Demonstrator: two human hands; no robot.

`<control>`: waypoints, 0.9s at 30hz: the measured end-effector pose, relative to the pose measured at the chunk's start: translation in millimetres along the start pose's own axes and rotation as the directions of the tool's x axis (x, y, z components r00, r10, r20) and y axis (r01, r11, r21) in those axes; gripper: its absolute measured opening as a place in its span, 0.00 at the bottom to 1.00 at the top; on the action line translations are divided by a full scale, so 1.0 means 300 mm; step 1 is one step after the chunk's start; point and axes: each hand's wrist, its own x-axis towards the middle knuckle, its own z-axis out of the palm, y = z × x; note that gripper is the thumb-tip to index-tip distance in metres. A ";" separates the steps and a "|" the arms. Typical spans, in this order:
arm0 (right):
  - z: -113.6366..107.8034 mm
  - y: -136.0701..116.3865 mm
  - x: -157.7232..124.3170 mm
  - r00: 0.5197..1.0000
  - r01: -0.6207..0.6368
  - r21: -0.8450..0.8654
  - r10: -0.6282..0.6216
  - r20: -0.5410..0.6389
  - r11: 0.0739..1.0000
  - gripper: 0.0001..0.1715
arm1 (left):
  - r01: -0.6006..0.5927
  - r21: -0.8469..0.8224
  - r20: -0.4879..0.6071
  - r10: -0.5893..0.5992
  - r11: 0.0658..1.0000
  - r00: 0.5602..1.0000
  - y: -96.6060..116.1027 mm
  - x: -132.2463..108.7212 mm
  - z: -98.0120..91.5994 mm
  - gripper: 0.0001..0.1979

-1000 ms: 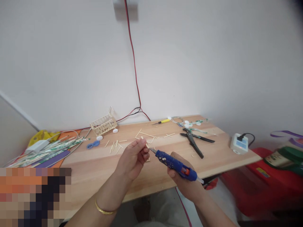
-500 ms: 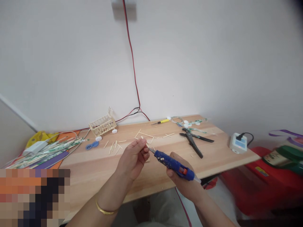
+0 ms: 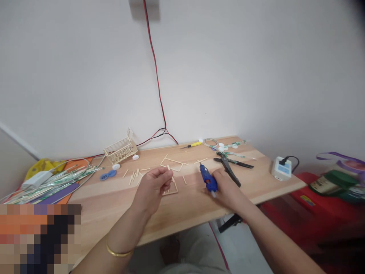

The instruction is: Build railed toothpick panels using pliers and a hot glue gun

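Observation:
My left hand (image 3: 155, 184), with a gold bangle at the wrist, pinches a short wooden stick (image 3: 169, 168) above the table. Below it lies a small frame of sticks (image 3: 176, 187), partly hidden by the fingers. My right hand (image 3: 225, 188) is closed around a blue hot glue gun (image 3: 208, 179), low over the table with its nozzle pointing away from me. Loose sticks (image 3: 132, 176) are scattered left of my left hand. A small cart-like stick model (image 3: 121, 149) with white wheels stands at the back left.
Black-handled cutters (image 3: 228, 167) lie right of the glue gun. A yellow screwdriver (image 3: 195, 144) and coiled wire (image 3: 211, 142) are at the back. A white socket box (image 3: 281, 168) sits at the right edge. Packaged sticks (image 3: 68, 184) and blue caps (image 3: 108, 175) lie left.
My right hand has moved the glue gun away from the stick, rightward and down toward the table, turning its nozzle forward. My left hand still pinches the stick. The view has shifted slightly.

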 end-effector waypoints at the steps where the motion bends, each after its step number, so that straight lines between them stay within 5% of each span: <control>1: -0.002 0.040 0.016 0.999 -0.028 -0.043 0.030 0.041 0.999 0.17 | -0.034 0.098 -0.031 0.037 0.995 0.999 -0.003 0.000 -0.010 0.11; 5: -0.021 0.176 0.055 0.978 -0.050 -0.069 0.062 0.199 0.996 0.14 | -0.075 0.320 -0.118 0.118 0.944 0.986 -0.011 -0.002 -0.050 0.12; 8: -0.048 0.186 0.052 0.988 -0.013 -0.058 0.022 0.153 0.998 0.16 | -0.069 0.308 -0.123 0.112 0.949 0.986 -0.020 -0.003 -0.066 0.14; 12: -0.084 0.017 0.035 0.980 0.114 0.086 -0.098 -0.171 0.990 0.09 | -0.040 0.204 -0.079 0.058 0.978 0.995 -0.040 0.000 -0.055 0.14; 16: -0.067 -0.202 0.050 0.980 0.199 0.461 -0.178 -0.090 0.865 0.07 | 0.049 0.032 -0.037 -0.048 0.998 0.998 -0.050 -0.008 -0.022 0.11; 20: -0.004 -0.293 0.074 0.983 0.125 0.637 -0.180 0.022 0.761 0.07 | 0.157 -0.082 -0.008 -0.158 0.984 0.987 -0.048 -0.029 -0.018 0.11; 24: 0.040 -0.315 0.072 0.963 0.267 0.588 -0.233 -0.135 0.764 0.04 | 0.202 -0.210 -0.004 -0.208 0.957 0.978 -0.047 -0.047 -0.038 0.11; 27: 0.039 -0.322 0.070 0.869 0.488 0.404 -0.389 -0.305 0.774 0.06 | 0.227 -0.287 -0.001 -0.237 0.931 0.971 -0.048 -0.055 -0.049 0.12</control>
